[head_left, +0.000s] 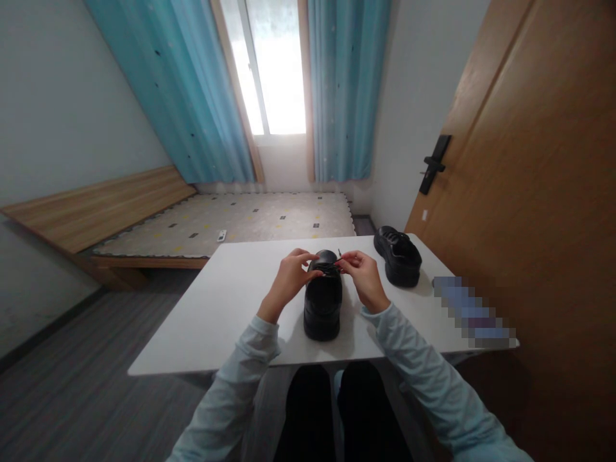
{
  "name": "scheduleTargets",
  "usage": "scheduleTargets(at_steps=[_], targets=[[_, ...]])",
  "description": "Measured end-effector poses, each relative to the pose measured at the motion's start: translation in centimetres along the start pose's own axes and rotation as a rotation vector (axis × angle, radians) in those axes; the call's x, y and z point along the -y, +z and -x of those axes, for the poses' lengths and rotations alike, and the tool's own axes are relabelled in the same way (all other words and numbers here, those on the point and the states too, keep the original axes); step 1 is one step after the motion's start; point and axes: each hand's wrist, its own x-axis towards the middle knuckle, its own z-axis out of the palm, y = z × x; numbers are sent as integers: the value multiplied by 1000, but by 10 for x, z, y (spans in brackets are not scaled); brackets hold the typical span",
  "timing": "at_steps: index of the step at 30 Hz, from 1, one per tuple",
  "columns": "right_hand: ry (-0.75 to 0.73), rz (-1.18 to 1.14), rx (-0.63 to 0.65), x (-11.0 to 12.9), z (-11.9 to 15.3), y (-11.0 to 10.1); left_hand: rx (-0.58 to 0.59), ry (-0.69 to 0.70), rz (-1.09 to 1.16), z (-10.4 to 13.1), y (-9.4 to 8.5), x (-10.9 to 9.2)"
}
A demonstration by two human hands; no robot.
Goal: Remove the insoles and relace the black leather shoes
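A black lace-up shoe (322, 308) stands upright on the white table in front of me, its heel toward me and its toe pointing away. My left hand (296, 273) is at the left side of the shoe's opening, fingers and thumb curled in at the laces; what they grip is too small to make out. On the other side, my right hand (359, 269) pinches a thin black shoelace (339, 256), whose tip sticks up above the fingers. A second black shoe (399, 256), its laces crossed over the top, sits farther back to the right, apart from both hands.
The white table (221, 308) reaches from my knees toward a bed (260, 215) with a patterned cover. A white remote-like object (222, 236) lies at the bed's edge. A pixelated bluish item (474, 314) is on the table's right. A wooden door (520, 192) stands close on the right.
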Motion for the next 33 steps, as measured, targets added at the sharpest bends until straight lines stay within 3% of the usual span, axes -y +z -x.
scheduleTargets(at_steps=[9, 14, 22, 29, 33], targets=[[-87, -65, -54, -1, 13, 5, 66, 266, -355, 0, 4, -12], [-96, -73, -40, 0, 13, 7, 66, 285, -495, -2, 5, -23], [-88, 43, -16, 4, 6, 13, -2, 155, -292, -2, 3, -19], [-117, 130, 55, 2, 2, 24, -221, 370, -246, -5, 4, -11], [-157, 197, 104, -1, 3, 22, -176, 326, -163, -6, 5, -11]])
